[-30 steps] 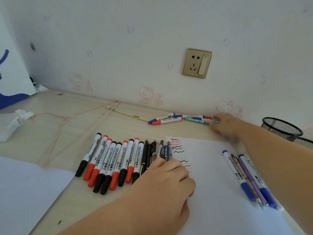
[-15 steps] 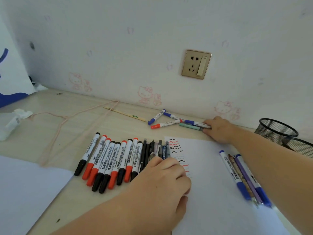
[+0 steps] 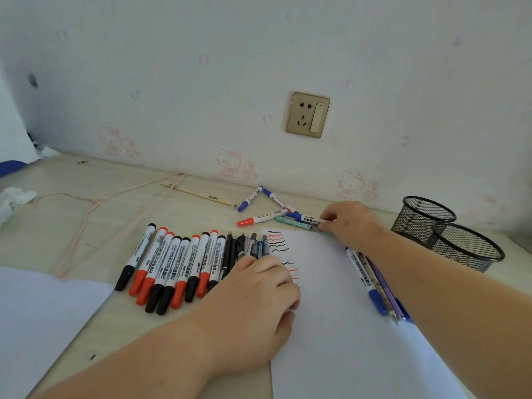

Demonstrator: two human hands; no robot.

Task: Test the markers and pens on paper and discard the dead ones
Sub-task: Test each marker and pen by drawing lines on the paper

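Your right hand fingers pinch the tail of a blue-capped marker, which lies just beyond the far edge of the paper. Your left hand rests curled, knuckles up, on the paper's left edge, holding nothing that shows. Left of the paper lie nine whiteboard markers in a row, five black-capped and four red. Three more markers and a green pen lie beyond the paper; two mesh cups stand to its right.

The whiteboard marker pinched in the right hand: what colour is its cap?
Blue. The head view shows the right hand pinching the white-barrelled whiteboard marker.
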